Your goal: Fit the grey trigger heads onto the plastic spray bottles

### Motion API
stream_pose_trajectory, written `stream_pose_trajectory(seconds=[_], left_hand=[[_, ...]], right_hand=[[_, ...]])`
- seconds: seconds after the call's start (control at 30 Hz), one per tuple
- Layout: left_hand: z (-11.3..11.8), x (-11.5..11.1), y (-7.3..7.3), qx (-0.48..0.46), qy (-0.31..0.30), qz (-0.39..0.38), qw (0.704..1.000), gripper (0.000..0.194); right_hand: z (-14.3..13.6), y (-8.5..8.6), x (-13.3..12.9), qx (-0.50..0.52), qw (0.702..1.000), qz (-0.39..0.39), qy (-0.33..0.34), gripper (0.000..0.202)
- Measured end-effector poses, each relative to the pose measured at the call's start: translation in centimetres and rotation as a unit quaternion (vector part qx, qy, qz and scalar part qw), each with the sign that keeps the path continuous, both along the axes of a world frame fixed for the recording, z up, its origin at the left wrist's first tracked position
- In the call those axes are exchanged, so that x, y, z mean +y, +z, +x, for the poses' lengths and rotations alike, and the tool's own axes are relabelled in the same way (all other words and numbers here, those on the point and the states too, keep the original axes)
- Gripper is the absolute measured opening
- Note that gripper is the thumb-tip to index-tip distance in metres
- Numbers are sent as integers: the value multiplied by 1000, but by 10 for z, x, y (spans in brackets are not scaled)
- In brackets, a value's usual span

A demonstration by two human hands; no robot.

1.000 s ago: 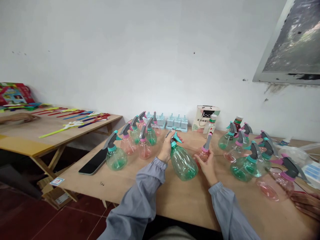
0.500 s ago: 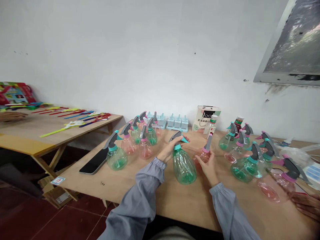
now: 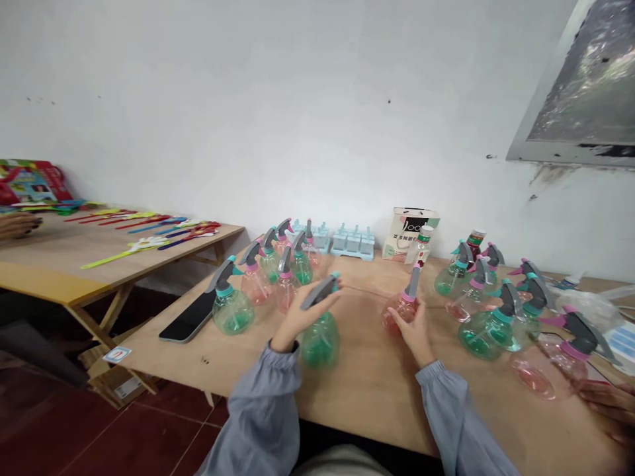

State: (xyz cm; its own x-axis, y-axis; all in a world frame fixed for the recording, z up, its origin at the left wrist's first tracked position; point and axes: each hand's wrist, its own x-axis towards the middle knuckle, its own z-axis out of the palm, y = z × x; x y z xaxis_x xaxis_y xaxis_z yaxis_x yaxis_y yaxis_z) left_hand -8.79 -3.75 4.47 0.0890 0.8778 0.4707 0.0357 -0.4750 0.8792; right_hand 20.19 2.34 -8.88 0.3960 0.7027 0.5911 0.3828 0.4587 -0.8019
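My left hand (image 3: 302,309) is wrapped round the neck of a green spray bottle (image 3: 320,340), whose grey trigger head pokes out above the fingers. The bottle is smeared by motion. On the right, my right hand (image 3: 414,325) grips the round body of a pink spray bottle (image 3: 399,309) that stands upright on the wooden table (image 3: 367,390). Left of my left hand is a group of pink and green spray bottles, the nearest a green one (image 3: 233,311). More spray bottles stand to the right, among them a green one (image 3: 485,334) and a pink one (image 3: 548,370).
A black phone (image 3: 188,318) lies at the table's left. Light-blue ice-pop moulds (image 3: 353,243), a printed box (image 3: 409,231) and a clear bottle (image 3: 421,246) stand by the wall. Another person's hand (image 3: 608,403) rests far right; another (image 3: 18,225) is at the left table.
My left hand has moved left with the green spray bottle, towards the left group. My right hand stays on the pink bottle.
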Motion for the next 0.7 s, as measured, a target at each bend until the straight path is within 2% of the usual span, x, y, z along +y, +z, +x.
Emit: stream_pose_trajectory(seconds=[0.1, 0.17, 0.27, 0.33, 0.43, 0.5, 0.63, 0.7], left_hand=[[-39, -3, -19, 17, 157, 16, 987, 31], [-58, -3, -31, 37, 224, 24, 974, 34], [-71, 0, -43, 36, 311, 58, 948, 40], [-71, 5, -50, 15, 387, 118, 914, 46], [-67, 16, -60, -13, 508, 192, 840, 65], [-65, 26, -65, -19, 541, 203, 816, 75], [-71, 40, -67, -10, 519, 243, 819, 75], [-78, 42, -67, -3, 521, 296, 801, 77]], right_hand=[[-1, 1, -1, 3, 1000, -1, -1, 79], [-1, 2, -2, 2, 1000, -2, -2, 79], [0, 2, -2, -5, 1000, 0, -5, 80], [1, 1, -1, -13, 1000, 5, -8, 81], [2, 0, -1, -34, 999, 4, -3, 87], [2, -1, -2, -42, 999, -2, -1, 91], [1, -2, -5, -46, 999, -4, 0, 94], [1, -4, -6, -51, 999, -3, 6, 95]])
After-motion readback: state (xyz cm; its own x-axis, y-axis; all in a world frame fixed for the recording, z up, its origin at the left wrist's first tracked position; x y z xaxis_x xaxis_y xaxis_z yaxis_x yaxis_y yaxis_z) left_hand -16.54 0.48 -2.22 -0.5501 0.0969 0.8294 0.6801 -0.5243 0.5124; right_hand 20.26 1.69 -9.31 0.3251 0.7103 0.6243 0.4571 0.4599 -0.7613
